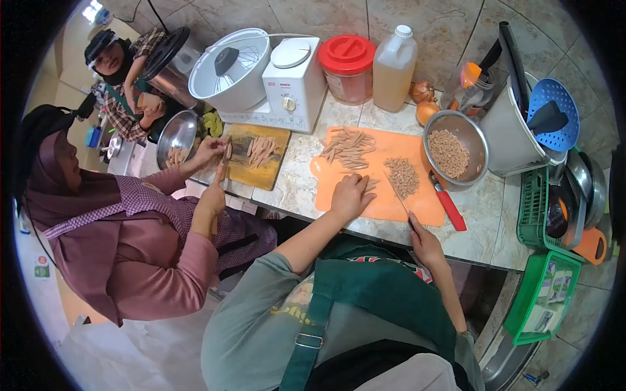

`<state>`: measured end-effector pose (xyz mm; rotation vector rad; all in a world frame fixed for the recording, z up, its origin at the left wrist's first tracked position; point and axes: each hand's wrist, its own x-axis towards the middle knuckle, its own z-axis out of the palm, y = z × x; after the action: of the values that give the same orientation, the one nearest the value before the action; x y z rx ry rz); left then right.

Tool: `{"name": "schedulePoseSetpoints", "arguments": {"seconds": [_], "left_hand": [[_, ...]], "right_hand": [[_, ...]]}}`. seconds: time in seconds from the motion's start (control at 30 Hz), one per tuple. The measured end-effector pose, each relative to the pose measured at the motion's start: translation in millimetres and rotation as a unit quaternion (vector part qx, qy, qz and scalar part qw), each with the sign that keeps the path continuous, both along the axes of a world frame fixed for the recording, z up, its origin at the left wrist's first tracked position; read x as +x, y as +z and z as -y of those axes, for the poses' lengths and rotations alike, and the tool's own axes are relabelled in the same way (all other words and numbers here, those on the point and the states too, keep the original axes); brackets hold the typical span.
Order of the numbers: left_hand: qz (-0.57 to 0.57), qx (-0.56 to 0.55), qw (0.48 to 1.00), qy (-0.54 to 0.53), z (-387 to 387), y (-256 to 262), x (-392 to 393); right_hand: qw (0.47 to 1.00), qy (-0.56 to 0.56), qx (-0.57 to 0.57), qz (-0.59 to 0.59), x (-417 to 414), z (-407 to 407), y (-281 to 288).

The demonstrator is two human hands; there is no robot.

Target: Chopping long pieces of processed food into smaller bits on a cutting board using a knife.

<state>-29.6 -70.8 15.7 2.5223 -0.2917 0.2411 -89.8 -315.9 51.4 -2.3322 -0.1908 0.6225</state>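
On an orange plastic cutting board [337, 190], my left hand [351, 197] rests with its fingers bent over a few thin tan strips [372, 184]. My right hand [426, 242] grips the dark handle of a kitchen knife [397, 194], whose narrow blade lies between the strips and a heap of small diced pieces [402, 177]. A pile of uncut strips [349, 146] is at the board's far left. Beyond the board's right edge, a steel bowl [481, 155] holds more diced pieces. A red-handled knife [449, 205] lies partly on the board, below the bowl.
At left a co-worker [161, 234] cuts on a wooden board [266, 181]; another person [129, 83] is behind. Along the wall are a Bosch mixer [293, 83], red-lidded tub [347, 68], plastic jug [395, 68] and onions [427, 113]. A utensil bucket [506, 132] and green crates [533, 210] stand right.
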Motion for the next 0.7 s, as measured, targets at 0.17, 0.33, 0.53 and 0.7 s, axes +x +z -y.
{"name": "schedulePoseSetpoints", "arguments": {"seconds": [0.17,0.33,0.53,0.7], "left_hand": [[0.008,0.021,1.000,0.022,-9,4,-4],[0.015,-0.016,0.999,0.034,-18,1,-3],[0.096,0.034,0.995,0.010,-32,-2,37],[0.059,0.142,0.987,-0.043,-40,-13,59]], "right_hand": [[1.000,0.010,0.001,-0.002,-2,-13,-5],[0.999,0.042,-0.023,0.001,-6,-27,-7],[1.000,-0.013,0.003,0.028,-6,-23,-7],[0.999,-0.032,0.005,0.037,-8,-21,-4]]}}
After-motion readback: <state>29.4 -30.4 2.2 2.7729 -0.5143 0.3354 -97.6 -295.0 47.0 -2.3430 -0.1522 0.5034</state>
